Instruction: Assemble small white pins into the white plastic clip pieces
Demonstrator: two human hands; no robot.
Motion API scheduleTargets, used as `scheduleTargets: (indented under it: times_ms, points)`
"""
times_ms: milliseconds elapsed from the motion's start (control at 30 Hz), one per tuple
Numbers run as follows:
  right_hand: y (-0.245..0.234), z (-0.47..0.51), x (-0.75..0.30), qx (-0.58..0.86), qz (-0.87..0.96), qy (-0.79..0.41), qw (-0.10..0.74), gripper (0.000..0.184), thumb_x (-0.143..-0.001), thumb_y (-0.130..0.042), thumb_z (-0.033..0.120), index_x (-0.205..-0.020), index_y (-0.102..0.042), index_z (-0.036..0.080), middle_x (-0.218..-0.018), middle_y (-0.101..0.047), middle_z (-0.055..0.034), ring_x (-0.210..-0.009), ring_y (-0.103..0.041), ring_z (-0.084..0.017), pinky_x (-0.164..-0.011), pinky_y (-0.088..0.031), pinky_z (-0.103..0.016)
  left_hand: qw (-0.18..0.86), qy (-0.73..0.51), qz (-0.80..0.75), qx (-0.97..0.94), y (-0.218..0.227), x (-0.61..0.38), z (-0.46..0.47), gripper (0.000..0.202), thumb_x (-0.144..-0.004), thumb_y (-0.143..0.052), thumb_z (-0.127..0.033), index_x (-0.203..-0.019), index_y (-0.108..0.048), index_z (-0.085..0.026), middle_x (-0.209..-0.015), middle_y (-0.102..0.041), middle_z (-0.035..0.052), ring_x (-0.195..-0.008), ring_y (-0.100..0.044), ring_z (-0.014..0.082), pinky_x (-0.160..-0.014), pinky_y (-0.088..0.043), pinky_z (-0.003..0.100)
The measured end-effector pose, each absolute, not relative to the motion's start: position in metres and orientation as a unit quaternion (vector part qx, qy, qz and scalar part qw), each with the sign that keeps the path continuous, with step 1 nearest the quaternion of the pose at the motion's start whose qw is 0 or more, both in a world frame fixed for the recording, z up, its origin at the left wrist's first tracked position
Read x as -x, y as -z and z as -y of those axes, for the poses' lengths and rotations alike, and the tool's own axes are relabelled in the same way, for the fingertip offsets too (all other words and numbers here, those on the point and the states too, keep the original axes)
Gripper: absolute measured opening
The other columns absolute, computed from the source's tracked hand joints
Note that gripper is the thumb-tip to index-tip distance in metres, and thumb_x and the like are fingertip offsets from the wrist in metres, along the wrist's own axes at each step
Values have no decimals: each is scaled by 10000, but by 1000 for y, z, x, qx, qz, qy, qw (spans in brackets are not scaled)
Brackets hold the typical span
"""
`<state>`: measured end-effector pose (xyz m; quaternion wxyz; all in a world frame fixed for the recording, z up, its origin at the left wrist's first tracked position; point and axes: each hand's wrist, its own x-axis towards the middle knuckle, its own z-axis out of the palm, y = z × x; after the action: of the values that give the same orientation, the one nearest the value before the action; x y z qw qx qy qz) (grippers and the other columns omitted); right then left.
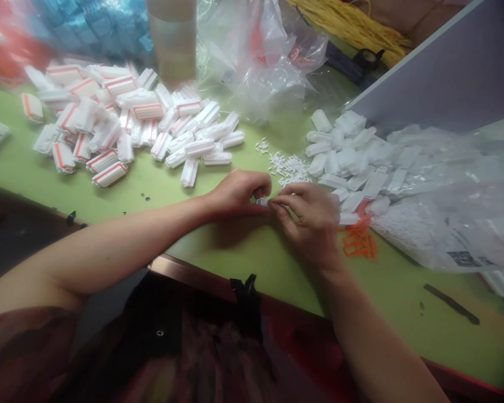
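My left hand (240,193) is closed around a small white plastic housing (262,201), of which only one end shows past the fingers. Thumb and forefinger of my right hand (304,215) are pinched together at that end; whatever they hold, if anything, is too small to make out. Just beyond both hands lies a scatter of tiny white pegs (292,169). To the right of my right hand is a heap of plain white plastic housings (344,145), with some orange plastic frames (360,243) in front of it.
White housings with orange strips (109,120) are piled at the left on the green table (218,246). A clear bag (437,224) of white parts and a dark flat tool (451,304) lie right. Behind stand a brownish container (172,45), plastic bags (260,56) and a grey panel (453,73).
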<state>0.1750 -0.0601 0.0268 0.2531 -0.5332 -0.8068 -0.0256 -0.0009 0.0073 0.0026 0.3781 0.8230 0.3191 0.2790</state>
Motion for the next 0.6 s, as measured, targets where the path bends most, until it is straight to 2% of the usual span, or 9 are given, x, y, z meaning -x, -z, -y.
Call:
scheduleTargets:
  times_ms: [300,467,600]
  points:
    - [-26,58,-178,520,815,44,253,156,-907,-554,288,-819,-656,209,-906,-668,-43,-852,-599,-179,-724,-357,-340,383,-270,-324,-822,-6,2,-6,256,-677,-742,-324,-752,-575,-144,-700,-571,-35,-608,-462,76,-599,-315,214]
    - [-33,64,-174,479,840,143,210,123,-902,-564,244,-867,-680,224,-897,-700,-19,-788,-574,-162,-716,-315,-347,390,-279,-324,-816,-5,2,-6,252,-683,-730,-332,-742,-571,-145,-700,-573,-32,-608,-459,77,-595,-320,216]
    - [-41,70,-170,435,863,191,173,112,-895,-580,230,-914,-690,222,-908,-723,-10,-772,-561,-158,-692,-283,-352,390,-285,-325,-813,-5,1,-5,161,-671,-695,-219,-746,-573,-144,-699,-570,-35,-615,-461,77,-606,-330,215]
